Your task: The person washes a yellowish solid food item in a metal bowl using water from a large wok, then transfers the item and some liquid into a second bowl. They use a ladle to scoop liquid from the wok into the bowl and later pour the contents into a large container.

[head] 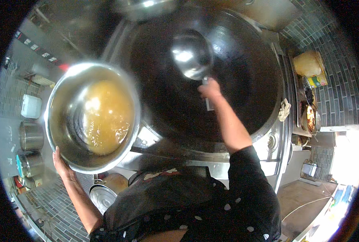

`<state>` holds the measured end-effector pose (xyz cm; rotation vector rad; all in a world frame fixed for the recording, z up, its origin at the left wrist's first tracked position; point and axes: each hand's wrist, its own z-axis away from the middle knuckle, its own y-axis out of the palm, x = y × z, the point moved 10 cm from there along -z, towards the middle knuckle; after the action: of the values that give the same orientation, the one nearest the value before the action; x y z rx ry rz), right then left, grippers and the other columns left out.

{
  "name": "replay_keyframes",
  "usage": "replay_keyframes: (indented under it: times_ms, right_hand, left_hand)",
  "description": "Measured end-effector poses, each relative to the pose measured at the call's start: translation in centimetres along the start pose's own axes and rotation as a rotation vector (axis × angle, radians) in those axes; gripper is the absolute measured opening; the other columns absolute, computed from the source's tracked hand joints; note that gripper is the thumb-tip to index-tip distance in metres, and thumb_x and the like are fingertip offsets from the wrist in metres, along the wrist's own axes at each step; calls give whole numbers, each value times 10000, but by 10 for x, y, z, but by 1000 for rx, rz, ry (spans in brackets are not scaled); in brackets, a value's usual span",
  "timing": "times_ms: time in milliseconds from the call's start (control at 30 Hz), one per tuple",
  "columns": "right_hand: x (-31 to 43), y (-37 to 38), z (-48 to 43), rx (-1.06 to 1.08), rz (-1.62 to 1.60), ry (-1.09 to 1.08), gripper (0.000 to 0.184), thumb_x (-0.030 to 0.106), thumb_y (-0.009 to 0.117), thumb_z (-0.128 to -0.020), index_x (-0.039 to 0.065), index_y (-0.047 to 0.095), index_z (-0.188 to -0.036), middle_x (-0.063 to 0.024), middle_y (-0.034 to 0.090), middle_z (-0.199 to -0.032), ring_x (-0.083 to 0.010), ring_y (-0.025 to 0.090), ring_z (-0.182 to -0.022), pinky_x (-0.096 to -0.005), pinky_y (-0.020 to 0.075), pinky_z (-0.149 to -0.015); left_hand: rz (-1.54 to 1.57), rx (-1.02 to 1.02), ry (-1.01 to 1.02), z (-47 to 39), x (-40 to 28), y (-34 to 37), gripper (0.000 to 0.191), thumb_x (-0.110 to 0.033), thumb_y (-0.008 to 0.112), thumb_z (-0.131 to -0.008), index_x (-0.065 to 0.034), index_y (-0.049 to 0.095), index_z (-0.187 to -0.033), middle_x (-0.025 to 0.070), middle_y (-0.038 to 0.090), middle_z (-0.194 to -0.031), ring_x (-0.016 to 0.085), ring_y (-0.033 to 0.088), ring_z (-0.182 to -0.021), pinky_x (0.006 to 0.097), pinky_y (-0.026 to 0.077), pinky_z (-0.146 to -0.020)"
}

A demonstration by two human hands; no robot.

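Observation:
My left hand (59,161) grips the rim of a large stainless steel bowl (73,121), tilted and holding a yellowish liquid (106,118). The bowl is at the left, beside a very large dark wok (240,90). In my right hand (211,89) is the handle of a big round metal ladle or scoop (193,54), held over the wok. Glare and blur keep me from telling whether the scoop has anything in it. The wok's inside looks dark and shiny.
A crumpled cloth (284,109) lies on the ledge right of the wok. Farther right are a dish of food (310,119) and a yellowish bag or container (308,64). Steel pots (31,136) and a white tub (31,106) stand at the left; a metal lid (103,198) is below the bowl.

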<state>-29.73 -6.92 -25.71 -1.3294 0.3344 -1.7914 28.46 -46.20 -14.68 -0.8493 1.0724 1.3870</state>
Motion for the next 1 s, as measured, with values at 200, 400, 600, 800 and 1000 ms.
replay_keyframes:
  times_ms: [200,400,600,800,1000]
  right_hand:
    - [-147,-78,-78,-313,239,416,274,183,626,-768,-16,646,-956,-204,634,-1057,-328,614,-1000,-389,498,-807]
    - [-174,-7,-105,-143,287,334,362,179,649,-765,17,545,-1071,-195,620,-1070,-328,622,-974,-389,504,-826]
    - [-125,132,-61,579,-589,276,100,98,625,-747,11,598,-788,-102,605,-678,-241,594,-583,-387,496,-514]
    - [3,105,29,677,-738,136,135,66,589,-776,27,518,-669,-80,504,-536,-213,487,-429,-352,445,-451]
    - [117,46,127,514,-540,-69,231,-23,586,-744,35,426,-899,-55,465,-604,-156,494,-467,-325,442,-385]
  left_hand:
    - [-116,-43,20,1,-3,-13,443,-256,593,-867,-46,449,-1230,107,528,-1193,257,518,-1068,399,406,-923]
    - [-145,-77,11,-3,-3,-21,483,-300,610,-852,-41,456,-1229,107,533,-1199,263,514,-1075,400,399,-918]
    - [-203,-125,65,3,-8,-17,556,-308,625,-844,-17,425,-1274,115,502,-1250,252,480,-1128,393,360,-969]
    - [-11,-4,54,11,-5,4,308,-197,599,-860,-40,527,-1115,91,574,-1073,215,561,-961,347,458,-830]
    - [160,52,74,16,-6,16,118,-150,602,-857,-70,553,-928,44,607,-906,162,587,-812,320,482,-755]
